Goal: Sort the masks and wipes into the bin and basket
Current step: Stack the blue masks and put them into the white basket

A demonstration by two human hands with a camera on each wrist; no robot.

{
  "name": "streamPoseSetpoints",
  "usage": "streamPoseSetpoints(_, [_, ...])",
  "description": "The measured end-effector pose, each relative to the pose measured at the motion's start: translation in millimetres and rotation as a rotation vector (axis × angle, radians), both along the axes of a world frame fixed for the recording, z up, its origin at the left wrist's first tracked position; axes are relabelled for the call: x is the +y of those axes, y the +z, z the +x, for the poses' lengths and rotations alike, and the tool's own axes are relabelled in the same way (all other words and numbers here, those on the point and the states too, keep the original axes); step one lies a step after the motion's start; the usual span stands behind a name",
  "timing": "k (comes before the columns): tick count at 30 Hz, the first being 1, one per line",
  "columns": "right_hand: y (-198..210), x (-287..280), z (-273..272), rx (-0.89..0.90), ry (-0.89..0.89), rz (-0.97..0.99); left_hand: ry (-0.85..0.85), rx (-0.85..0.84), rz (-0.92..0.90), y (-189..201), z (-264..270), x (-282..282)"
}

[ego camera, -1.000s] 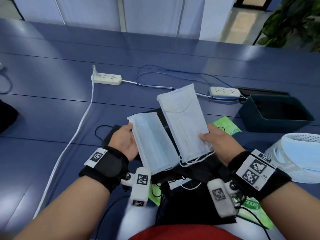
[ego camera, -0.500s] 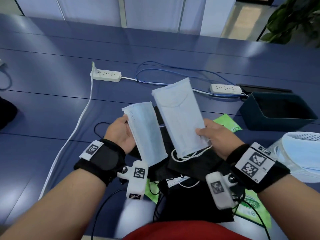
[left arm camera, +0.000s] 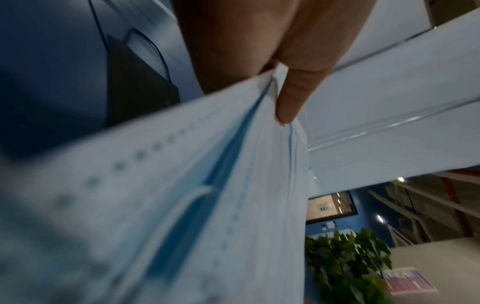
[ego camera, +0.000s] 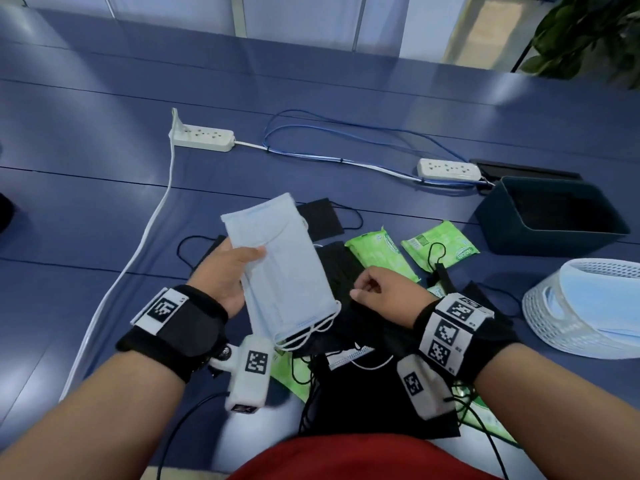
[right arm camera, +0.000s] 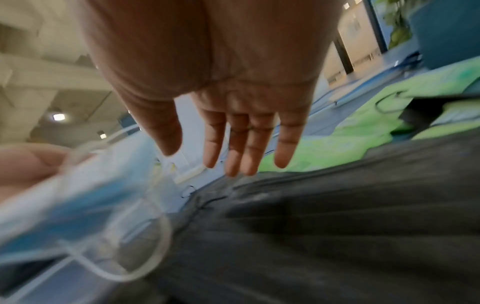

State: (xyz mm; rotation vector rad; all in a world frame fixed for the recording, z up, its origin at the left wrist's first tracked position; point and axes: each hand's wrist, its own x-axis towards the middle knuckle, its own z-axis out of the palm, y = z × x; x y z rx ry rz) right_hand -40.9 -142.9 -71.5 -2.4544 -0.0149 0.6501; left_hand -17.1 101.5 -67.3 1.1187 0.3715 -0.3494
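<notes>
My left hand [ego camera: 231,268] pinches a stack of light blue masks [ego camera: 282,268] above the table, thumb on top; the left wrist view shows the blue masks [left arm camera: 182,205] under the thumb. My right hand [ego camera: 377,292] hovers with straight, relaxed fingers [right arm camera: 241,148] over a heap of black masks [ego camera: 349,382] and holds nothing. Green wipe packs [ego camera: 440,249] lie past the heap. A dark teal bin [ego camera: 550,220] stands at the right. A white mesh basket [ego camera: 581,327] holding blue masks sits at the near right.
Two white power strips [ego camera: 202,137] with cables cross the blue table [ego camera: 86,202] behind the pile. Another black mask [ego camera: 320,220] lies beyond the blue stack. A plant [ego camera: 588,32] stands at the far right corner.
The two blue masks, one in each hand before, are now stacked in my left hand. My right hand let go and moved down over the black masks.
</notes>
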Motion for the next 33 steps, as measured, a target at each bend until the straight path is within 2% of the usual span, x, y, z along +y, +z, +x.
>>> streamPoseSetpoints(3, [-11.1,-20.9,0.4,0.099,0.017,-0.295,0.091,0.003,-0.022,-4.2,1.9,26.2])
streamPoseSetpoints(5, [-15.3,-27.5,-3.5,0.135,0.021,-0.420,0.155,0.000,-0.049,-6.4,1.5,38.4])
streamPoseSetpoints(7, [-18.2,-28.0,-7.2,0.124,0.045,-0.500,0.192,0.014,-0.097,-11.1,-1.3,46.0])
streamPoseSetpoints(9, [-21.4,-27.2,-6.9,0.111,0.028,-0.490,0.225,0.049,-0.110,-17.8,-4.8,49.2])
streamPoseSetpoints(12, [-26.8,-27.9,-2.2,0.088,-0.042,-0.344,0.249,0.089,-0.093,-24.4,-7.9,45.5])
streamPoseSetpoints(19, [-18.3,-40.8,-0.7,-0.015,-0.217,0.200,0.225,0.087,-0.090,-26.2,-3.1,35.7])
streamPoseSetpoints(23, [5.0,-65.6,3.3,-0.090,-0.432,0.403,0.212,0.079,-0.097,-22.3,1.7,28.6])
streamPoseSetpoints(25, [14.3,-89.6,5.6,-0.115,-0.548,0.444,0.202,0.072,-0.104,-21.6,3.6,25.6])
streamPoseSetpoints(27, [17.4,-112.1,5.6,-0.087,-0.561,0.317,0.176,0.073,-0.106,-21.3,5.2,21.8])
streamPoseSetpoints(30, [7.8,-130.6,-1.1,0.001,-0.486,0.041,0.141,0.072,-0.110,-20.6,7.4,13.3])
streamPoseSetpoints(33, [-8.8,-140.2,-5.8,-0.036,-0.555,-0.129,0.121,0.070,-0.092,-19.3,9.7,4.7])
